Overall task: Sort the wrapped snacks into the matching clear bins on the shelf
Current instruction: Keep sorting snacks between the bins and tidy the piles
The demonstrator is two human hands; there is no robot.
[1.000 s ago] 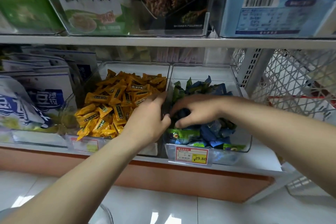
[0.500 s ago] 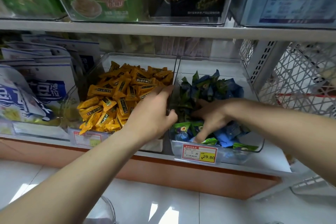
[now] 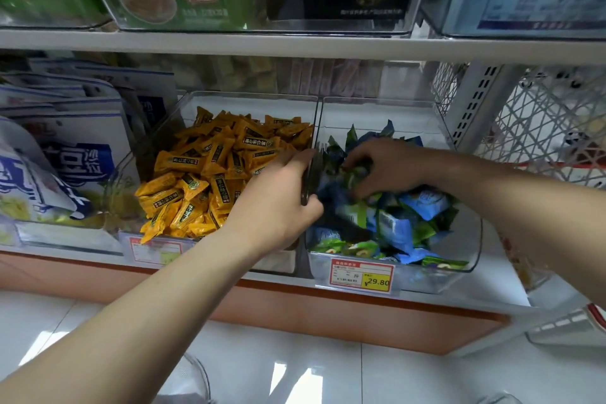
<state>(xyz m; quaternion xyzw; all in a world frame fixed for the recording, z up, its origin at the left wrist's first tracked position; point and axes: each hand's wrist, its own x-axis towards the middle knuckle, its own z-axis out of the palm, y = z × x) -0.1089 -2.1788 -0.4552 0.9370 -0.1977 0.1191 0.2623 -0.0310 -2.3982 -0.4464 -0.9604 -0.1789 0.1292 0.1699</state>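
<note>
While the left hand (image 3: pixel 278 203) clamps its fingers (image 3: pixel 292 159) and thumb over the adjoining walls (image 3: pixel 316 121) of two clear plastic bins on the white shelf (image 3: pixel 495 289), the right hand (image 3: pixel 387 167) reaches into the right-hand bin (image 3: pixel 472 239). Its fingers curl down among the blue and green wrapped snacks (image 3: pixel 423 207) heaped there; whether they grasp one I cannot tell. The left-hand bin (image 3: pixel 160 134) holds yellow wrapped snacks (image 3: pixel 196 180). A red and yellow price tag (image 3: pixel 362 275) hangs on the right-hand bin's front.
</note>
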